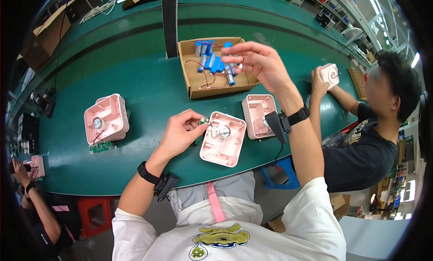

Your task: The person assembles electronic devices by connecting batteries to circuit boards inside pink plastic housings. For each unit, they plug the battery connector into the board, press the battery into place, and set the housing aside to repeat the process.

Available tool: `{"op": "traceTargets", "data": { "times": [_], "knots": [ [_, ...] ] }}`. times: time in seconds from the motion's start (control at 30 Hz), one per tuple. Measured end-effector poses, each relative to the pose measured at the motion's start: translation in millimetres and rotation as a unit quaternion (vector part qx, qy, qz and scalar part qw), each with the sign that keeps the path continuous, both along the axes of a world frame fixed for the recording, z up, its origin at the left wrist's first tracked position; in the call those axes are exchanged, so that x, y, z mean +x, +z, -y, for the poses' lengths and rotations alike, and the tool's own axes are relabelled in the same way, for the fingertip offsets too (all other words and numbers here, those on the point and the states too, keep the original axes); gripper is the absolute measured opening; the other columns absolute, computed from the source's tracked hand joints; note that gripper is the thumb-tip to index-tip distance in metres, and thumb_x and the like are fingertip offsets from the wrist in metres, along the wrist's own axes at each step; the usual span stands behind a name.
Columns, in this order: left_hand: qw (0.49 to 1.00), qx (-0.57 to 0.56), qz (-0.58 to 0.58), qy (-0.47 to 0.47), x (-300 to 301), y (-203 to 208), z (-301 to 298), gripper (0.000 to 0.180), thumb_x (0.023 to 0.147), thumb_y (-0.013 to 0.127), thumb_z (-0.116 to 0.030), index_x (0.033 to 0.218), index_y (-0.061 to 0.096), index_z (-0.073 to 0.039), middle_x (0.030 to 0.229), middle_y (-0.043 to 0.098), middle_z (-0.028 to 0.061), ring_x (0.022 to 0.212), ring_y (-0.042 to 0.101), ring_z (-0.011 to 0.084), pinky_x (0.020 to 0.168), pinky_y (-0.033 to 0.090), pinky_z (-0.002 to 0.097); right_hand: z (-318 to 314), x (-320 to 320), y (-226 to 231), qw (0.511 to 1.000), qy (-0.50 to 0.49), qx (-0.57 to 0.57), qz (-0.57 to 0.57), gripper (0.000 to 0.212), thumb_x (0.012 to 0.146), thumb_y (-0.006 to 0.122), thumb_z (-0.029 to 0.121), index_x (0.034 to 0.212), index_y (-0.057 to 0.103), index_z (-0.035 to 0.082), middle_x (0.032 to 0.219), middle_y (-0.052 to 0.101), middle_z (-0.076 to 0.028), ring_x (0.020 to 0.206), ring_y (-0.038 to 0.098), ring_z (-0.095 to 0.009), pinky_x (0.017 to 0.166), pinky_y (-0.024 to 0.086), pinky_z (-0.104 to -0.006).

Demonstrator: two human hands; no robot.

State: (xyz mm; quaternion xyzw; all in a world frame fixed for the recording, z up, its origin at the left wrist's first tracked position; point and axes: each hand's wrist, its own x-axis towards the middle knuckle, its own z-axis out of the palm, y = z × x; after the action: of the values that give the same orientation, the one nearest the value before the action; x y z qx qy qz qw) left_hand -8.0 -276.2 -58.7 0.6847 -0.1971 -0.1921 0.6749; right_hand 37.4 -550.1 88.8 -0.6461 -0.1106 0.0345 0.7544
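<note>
My left hand (180,130) pinches a small green circuit board (198,139) at the left edge of a pink plastic housing (221,158). Inside that open housing sits a round silver speaker (224,132), with thin dark wires between it and the board. My right hand (261,64) is raised over a cardboard box (191,86), fingers stretched and apart. Blue cylindrical batteries (212,62) with red wires lie in the box. A red wire and a small white piece show among my right fingers; whether they are held, I cannot tell.
Another pink housing (255,130) stands just right, partly behind my right wrist strap. Farther left is a pink housing (108,112) with a green board (100,147) at its edge. To the right, a co-worker (374,121) holds a pink case (329,76). A metal post (170,24) rises behind the box.
</note>
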Motion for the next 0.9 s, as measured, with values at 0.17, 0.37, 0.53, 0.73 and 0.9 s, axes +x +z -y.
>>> {"op": "traceTargets", "data": {
  "times": [0.17, 0.37, 0.53, 0.73, 0.9],
  "knots": [
    [1.0, -0.02, 0.015, 0.013, 0, -4, 3, 0.014, 0.094, 0.078, -0.002, 0.103, 0.071, 0.005, 0.085, 0.062, -0.0008, 0.07, 0.057, 0.003, 0.061, 0.046, 0.0212, -13, -26, 27, 0.988, -0.029, -0.148, 0.041, 0.023, 0.105, 0.065, 0.012, 0.12, 0.073, -0.004, 0.115, 0.075, -0.014, 0.09, 0.074, -0.014, 0.071, 0.057, -0.0242],
    [0.999, -0.027, 0.014, 0.02, -1, -3, 1, 0.016, 0.092, 0.08, -0.005, 0.1, 0.071, 0.004, 0.084, 0.062, -0.0006, 0.064, 0.053, 0.0025, 0.056, 0.043, 0.0215, -39, -62, 32, 0.955, -0.045, -0.293, 0.016, 0.026, 0.105, 0.068, 0.018, 0.112, 0.076, -0.007, 0.1, 0.074, -0.009, 0.082, 0.07, -0.009, 0.068, 0.057, -0.0234],
    [0.997, -0.02, 0.069, 0.029, -3, -3, 4, 0.019, 0.09, 0.08, -0.005, 0.103, 0.071, 0.005, 0.099, 0.064, 0.0029, 0.075, 0.055, 0.0054, 0.061, 0.047, 0.0219, -38, -77, 1, 0.957, -0.044, -0.285, -0.044, 0.027, 0.106, 0.067, 0.017, 0.113, 0.075, -0.008, 0.101, 0.075, -0.01, 0.086, 0.073, -0.011, 0.068, 0.058, -0.0242],
    [0.998, 0.013, 0.054, 0.0, -4, 7, 1, 0.018, 0.094, 0.074, 0.003, 0.112, 0.069, 0.005, 0.121, 0.061, 0.0062, 0.101, 0.063, 0.0109, 0.084, 0.057, 0.0248, -32, -82, -18, 0.955, -0.067, -0.28, -0.07, 0.024, 0.104, 0.068, 0.014, 0.112, 0.075, -0.007, 0.107, 0.076, -0.011, 0.092, 0.075, -0.015, 0.071, 0.061, -0.026],
    [1.0, -0.001, 0.027, -0.01, -3, 6, 1, 0.019, 0.095, 0.073, 0.003, 0.113, 0.069, 0.004, 0.124, 0.06, 0.0064, 0.102, 0.064, 0.0114, 0.086, 0.057, 0.0251, -37, -92, -19, 0.947, -0.075, -0.312, -0.029, 0.024, 0.103, 0.069, 0.012, 0.114, 0.074, -0.008, 0.107, 0.077, -0.011, 0.093, 0.075, -0.015, 0.073, 0.061, -0.0262]
  ]
}}
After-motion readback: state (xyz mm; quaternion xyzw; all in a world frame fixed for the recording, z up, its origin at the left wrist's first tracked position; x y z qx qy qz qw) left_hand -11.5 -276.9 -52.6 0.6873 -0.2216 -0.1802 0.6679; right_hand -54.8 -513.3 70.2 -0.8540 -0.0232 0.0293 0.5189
